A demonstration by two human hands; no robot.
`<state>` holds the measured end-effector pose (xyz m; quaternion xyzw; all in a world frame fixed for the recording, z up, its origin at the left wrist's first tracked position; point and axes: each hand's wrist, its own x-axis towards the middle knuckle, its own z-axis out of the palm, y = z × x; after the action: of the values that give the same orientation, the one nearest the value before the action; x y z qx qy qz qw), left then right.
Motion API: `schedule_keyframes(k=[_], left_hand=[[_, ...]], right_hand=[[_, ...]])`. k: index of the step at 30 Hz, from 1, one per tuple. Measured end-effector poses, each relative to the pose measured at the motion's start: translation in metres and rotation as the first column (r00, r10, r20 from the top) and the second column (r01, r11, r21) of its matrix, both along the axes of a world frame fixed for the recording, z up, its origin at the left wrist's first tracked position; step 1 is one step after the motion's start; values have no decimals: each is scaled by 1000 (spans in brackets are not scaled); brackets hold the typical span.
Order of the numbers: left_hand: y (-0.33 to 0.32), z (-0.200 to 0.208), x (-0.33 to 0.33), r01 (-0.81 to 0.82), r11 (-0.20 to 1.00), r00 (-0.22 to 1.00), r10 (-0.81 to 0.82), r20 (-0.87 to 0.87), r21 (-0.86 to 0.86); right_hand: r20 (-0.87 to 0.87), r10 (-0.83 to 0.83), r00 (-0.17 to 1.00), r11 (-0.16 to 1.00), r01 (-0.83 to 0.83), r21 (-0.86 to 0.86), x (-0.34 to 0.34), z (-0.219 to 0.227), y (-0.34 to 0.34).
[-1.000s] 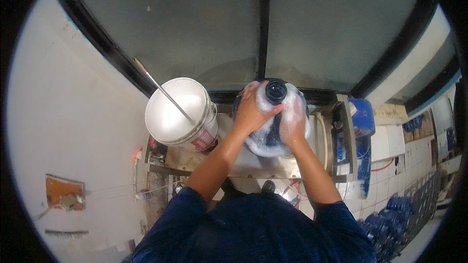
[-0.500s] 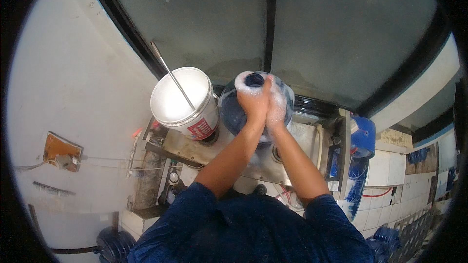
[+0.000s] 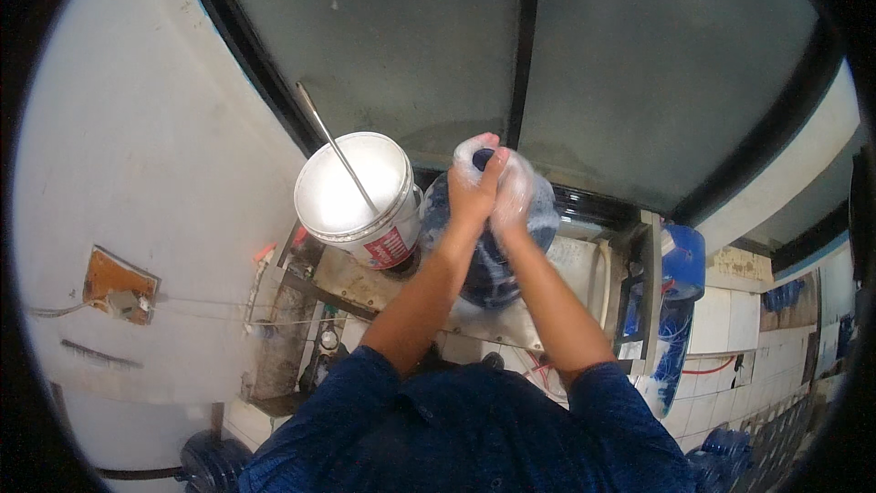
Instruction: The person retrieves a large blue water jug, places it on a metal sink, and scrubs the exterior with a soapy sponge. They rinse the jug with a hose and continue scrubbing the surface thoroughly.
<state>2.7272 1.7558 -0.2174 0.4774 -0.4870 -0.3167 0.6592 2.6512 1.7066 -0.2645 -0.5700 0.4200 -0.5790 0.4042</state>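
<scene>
A large see-through blue water jug stands in front of me on the metal counter, its dark round mouth pointing up toward me. White suds coat its neck and shoulder. My left hand is curled around the left of the neck, thumb near the mouth. On the right side, my foam-covered right hand closes against the neck. Whether a sponge or cloth is under the lather, I cannot tell. Just left of the jug stands a white bucket with a long metal rod leaning in it.
The metal counter has a raised frame at its right end, with a blue container beyond it. Dark-framed glass panels rise behind the jug. More blue jugs sit low at left and right. A white wall borders the left.
My hands have shifted around the jug's neck, with the fingers wrapping it differently. More of the jug's lower body shows between my forearms. The whole view has moved slightly.
</scene>
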Motion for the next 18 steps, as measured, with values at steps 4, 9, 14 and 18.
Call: schedule_keyframes(k=[4,9,14,18], left_hand=[[-4,-13,-26,-200,954,946,247,210,-221],[-25,23,36,311,941,896,-244,371,-134],[-36,4,35,352,928,877,-282,389,-122],[-42,-1,-10,-159,960,922,228,314,-230]], right_hand=[[3,179,984,967,-177,182,-23,23,-38],[26,-55,998,992,58,-116,-7,24,52],[-823,-437,364,899,150,-411,-22,18,61],[-561,-124,819,992,86,-93,-33,-2,1]])
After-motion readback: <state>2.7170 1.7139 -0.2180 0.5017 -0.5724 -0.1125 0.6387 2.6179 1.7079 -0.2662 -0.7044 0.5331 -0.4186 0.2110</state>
